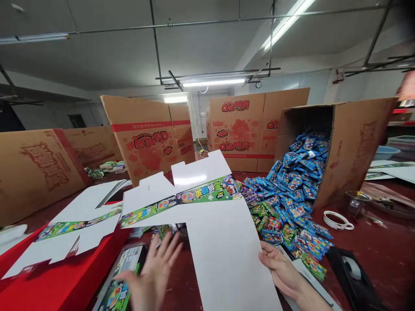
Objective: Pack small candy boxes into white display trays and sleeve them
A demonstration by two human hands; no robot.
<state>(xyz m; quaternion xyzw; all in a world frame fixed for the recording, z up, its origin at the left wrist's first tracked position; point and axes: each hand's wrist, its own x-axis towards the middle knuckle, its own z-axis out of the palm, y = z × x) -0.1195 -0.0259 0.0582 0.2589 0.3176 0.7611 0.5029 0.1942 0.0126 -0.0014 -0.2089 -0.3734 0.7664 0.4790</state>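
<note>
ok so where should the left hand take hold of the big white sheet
Probably best to grip the sheet at its near left edge, coming from the left and pinching top and underside: it looks thin and flat, that edge is free, and the left hand is open nearby, while the right hand holds it opposite.

Die-cut carton blank (223,242): unfolded, plain white panels facing up, notched flaps at the far edge and a wing extending left. A green printed band (207,193) with cartoon figures and lettering crosses it. Right hand (280,270) grips the near panel's right edge above the desk (385,246).
</note>
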